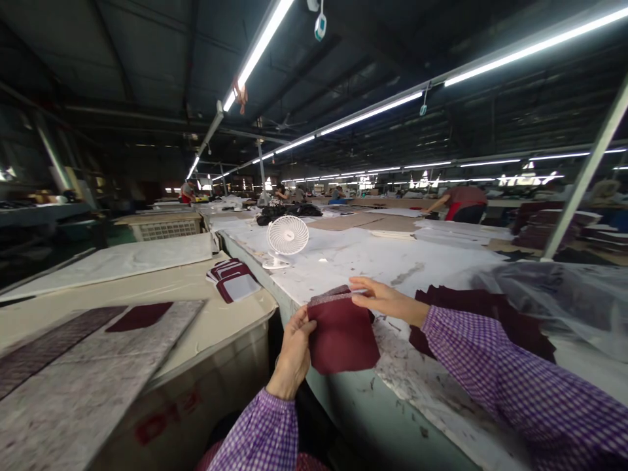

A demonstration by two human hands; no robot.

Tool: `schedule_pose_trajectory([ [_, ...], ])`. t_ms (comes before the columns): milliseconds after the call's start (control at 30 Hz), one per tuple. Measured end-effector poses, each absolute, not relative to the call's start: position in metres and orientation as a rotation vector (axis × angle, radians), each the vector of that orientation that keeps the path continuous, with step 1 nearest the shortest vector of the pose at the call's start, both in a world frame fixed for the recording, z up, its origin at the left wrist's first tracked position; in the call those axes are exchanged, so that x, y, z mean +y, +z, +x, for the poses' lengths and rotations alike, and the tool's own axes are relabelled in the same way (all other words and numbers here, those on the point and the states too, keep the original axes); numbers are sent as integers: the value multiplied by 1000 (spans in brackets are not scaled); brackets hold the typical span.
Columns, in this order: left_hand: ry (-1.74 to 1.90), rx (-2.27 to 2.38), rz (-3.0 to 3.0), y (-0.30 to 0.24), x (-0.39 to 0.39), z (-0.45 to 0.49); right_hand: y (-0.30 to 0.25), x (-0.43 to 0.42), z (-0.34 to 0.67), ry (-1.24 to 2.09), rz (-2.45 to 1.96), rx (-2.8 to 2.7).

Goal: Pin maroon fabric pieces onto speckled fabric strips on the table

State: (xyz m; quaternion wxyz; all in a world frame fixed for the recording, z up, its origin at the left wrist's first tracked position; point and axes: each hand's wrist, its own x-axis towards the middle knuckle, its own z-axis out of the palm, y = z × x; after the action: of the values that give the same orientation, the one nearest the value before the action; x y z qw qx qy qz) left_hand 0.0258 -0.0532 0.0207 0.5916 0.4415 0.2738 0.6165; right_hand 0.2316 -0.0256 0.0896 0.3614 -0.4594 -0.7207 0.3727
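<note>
My left hand [294,350] is closed on the left edge of a maroon fabric piece [343,337], thumb on its front. The piece hangs upright over the near edge of the white table, with a greyish speckled strip along its top. My right hand [385,301] is at its upper right corner, fingers stretched out and slightly apart, the tips at or touching the top edge. Right of it, partly behind my right sleeve, lies a pile of maroon fabric pieces [464,304]. Whether the held piece is one layer or more I cannot tell.
A white fan [288,237] stands on the white table [343,255]. On the cream surface [181,281] to the left lie maroon-and-white pieces [233,280] and a speckled board [112,379]. Clear plastic sheeting [559,294] lies at right. A co-worker [464,201] bends over farther back.
</note>
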Motion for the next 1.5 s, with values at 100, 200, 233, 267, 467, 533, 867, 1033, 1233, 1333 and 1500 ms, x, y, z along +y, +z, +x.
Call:
schedule_pose_trajectory([
  [100,1440,606,990,23,-55,20,83,-28,228,1274,-1117,-1813],
  [200,1402,673,973,31,-52,10,89,-35,222,1385,-1015,-1843],
  [233,1375,713,1000,36,-49,8,93,-37,222,1420,-982,-1863],
  [267,1336,751,1059,42,-46,6,97,-39,222,1462,-950,-1878],
  [467,1038,855,1389,82,-27,14,106,-35,234,1674,-899,-1766],
  [533,957,860,1425,84,-21,22,101,-28,237,1585,-954,-1783],
  [867,867,1226,2230,51,11,63,59,3,248,980,-1209,-2017],
  [1033,844,1356,2477,30,13,76,56,13,267,514,-1365,-2169],
  [1233,796,1351,2635,26,9,77,61,15,272,219,-1309,-2349],
  [1333,794,1355,2671,27,7,77,59,16,270,175,-1266,-2396],
  [1500,821,1342,2701,25,7,78,57,17,267,111,-1244,-2465],
])
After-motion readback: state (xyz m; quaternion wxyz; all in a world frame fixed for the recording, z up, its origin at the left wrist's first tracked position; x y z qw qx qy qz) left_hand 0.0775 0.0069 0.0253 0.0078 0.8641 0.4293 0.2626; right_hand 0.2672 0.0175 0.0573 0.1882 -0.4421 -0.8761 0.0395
